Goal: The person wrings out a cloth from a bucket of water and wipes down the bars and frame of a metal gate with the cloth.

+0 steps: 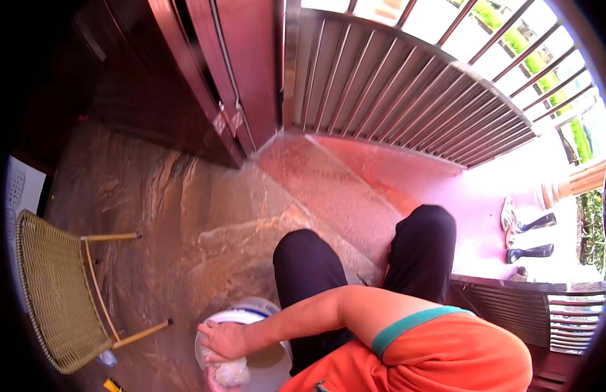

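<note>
A white bucket point(277, 362) with a blue band near its rim stands on the floor at the bottom, beside my bent knees. My right arm reaches across my body to it. Above its mouth, my right hand point(226, 341) is closed on a pale, crumpled cloth point(232, 372). Just below, at the frame's bottom edge, part of my left hand point(219, 382) presses against the same cloth, its fingers curled. The rest of that hand and its arm lie outside the frame.
A woven chair point(58, 294) stands at left on the brown stone-look floor point(166, 215). Ahead are a dark red door point(166, 98) and a metal-barred gate point(394, 91). Dark boots point(535, 253) and pale shoes point(509, 215) are on the right. A yellow object point(112, 385) lies bottom left.
</note>
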A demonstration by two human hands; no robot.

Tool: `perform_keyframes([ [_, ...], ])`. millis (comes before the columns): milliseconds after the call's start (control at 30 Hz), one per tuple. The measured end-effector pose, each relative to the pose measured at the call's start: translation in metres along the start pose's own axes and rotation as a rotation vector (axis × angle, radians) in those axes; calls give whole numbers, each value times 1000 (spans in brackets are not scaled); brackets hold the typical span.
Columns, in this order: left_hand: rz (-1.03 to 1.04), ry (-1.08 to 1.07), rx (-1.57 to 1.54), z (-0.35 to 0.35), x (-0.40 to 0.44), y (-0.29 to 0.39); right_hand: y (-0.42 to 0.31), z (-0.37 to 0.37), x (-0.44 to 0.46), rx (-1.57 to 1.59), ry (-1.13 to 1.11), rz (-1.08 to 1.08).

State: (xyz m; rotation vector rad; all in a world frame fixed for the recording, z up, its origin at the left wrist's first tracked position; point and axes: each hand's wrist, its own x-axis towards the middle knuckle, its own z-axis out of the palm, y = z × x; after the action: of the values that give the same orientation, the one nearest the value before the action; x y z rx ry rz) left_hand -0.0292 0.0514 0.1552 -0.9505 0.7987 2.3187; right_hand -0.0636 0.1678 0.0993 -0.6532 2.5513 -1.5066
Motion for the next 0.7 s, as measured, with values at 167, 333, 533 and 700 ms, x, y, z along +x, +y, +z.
perform_keyframes([
  [167, 187, -118, 31, 95, 3, 41, 18, -204, -14, -364, 123, 58],
  [333, 389, -468, 351, 116, 74, 60, 33, -416, -133, -697, 742, 497],
  [533, 165, -485, 413, 196, 184, -45, 68, -612, -347, -1171, 1613, 794],
  [700, 226, -238, 459, 278, 240, -165, 120, -695, -412, -741, 1415, 507],
])
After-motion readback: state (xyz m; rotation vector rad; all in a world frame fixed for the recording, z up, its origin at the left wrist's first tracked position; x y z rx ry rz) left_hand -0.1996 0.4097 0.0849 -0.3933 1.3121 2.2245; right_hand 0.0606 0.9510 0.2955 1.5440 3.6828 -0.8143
